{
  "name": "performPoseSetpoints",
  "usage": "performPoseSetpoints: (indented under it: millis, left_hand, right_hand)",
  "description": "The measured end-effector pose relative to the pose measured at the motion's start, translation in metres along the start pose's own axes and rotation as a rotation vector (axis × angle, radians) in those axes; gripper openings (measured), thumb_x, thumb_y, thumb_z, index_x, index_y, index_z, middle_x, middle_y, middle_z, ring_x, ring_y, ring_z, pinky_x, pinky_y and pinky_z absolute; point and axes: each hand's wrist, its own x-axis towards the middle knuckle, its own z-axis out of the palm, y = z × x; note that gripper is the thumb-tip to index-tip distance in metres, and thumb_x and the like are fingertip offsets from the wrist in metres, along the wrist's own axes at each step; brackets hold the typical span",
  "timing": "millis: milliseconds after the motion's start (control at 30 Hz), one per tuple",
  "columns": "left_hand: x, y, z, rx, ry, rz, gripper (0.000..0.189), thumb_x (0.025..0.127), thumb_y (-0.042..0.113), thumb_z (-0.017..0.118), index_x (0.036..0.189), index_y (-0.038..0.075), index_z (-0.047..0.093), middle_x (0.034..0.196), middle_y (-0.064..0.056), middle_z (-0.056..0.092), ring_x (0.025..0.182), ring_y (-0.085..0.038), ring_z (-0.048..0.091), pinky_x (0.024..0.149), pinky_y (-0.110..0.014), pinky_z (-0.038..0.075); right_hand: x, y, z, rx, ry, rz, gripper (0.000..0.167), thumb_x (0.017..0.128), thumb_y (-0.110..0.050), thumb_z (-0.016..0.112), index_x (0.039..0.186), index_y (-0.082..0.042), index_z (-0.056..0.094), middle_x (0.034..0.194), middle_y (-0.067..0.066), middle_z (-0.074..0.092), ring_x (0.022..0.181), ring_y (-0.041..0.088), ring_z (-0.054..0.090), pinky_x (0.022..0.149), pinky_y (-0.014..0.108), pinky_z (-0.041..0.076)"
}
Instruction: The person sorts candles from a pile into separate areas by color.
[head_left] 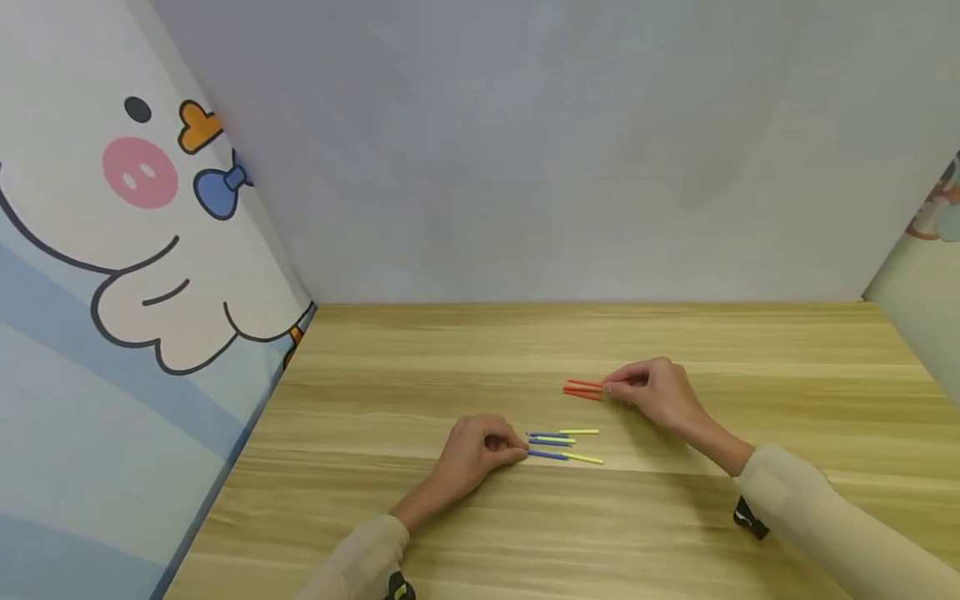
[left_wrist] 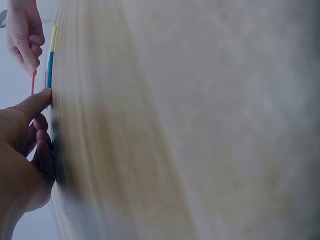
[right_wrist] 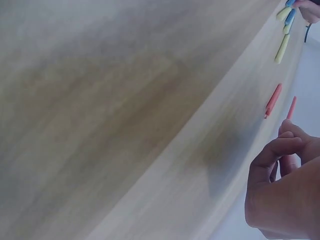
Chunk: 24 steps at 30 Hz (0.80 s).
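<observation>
My right hand (head_left: 660,395) pinches the end of a thin red stick (head_left: 585,383) between thumb and fingertips. The right wrist view shows this red stick (right_wrist: 292,107) raised off the table, apart from other red sticks (right_wrist: 272,101) lying below it. Nearer to me, my left hand (head_left: 476,450) has thumb and index finger on the left end of a blue stick (head_left: 548,455), seemingly pinching it. Other blue sticks (head_left: 550,442) and several yellow sticks (head_left: 583,458) lie close by, roughly parallel. In the left wrist view, the blue stick (left_wrist: 49,70) meets the fingertip.
Everything lies on a wood-grain table (head_left: 360,358). A plain pale wall (head_left: 525,150) rises at its back edge. On the left stands a panel with a cartoon duck (head_left: 138,171), and another pale panel (head_left: 922,292) borders the right side.
</observation>
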Motion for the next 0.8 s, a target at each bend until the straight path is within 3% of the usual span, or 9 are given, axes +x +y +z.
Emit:
performPoseSetpoints:
  millis: [800]
  left_hand:
    - [-0.001, 0.0, 0.002, 0.04, 0.002, -0.014, 0.005, 0.088, 0.018, 0.087, 0.084, 0.02, 0.083, 0.069, 0.014, 0.059, 0.063, -0.001, 0.048, 0.059, -0.02, 0.039]
  right_hand:
    - [0.015, 0.014, 0.009, -0.044, -0.021, -0.012, 0.012, 0.095, -0.02, 0.081, 0.099, -0.009, 0.085, 0.097, 0.008, 0.08, 0.084, 0.016, 0.07, 0.073, 0.031, 0.051]
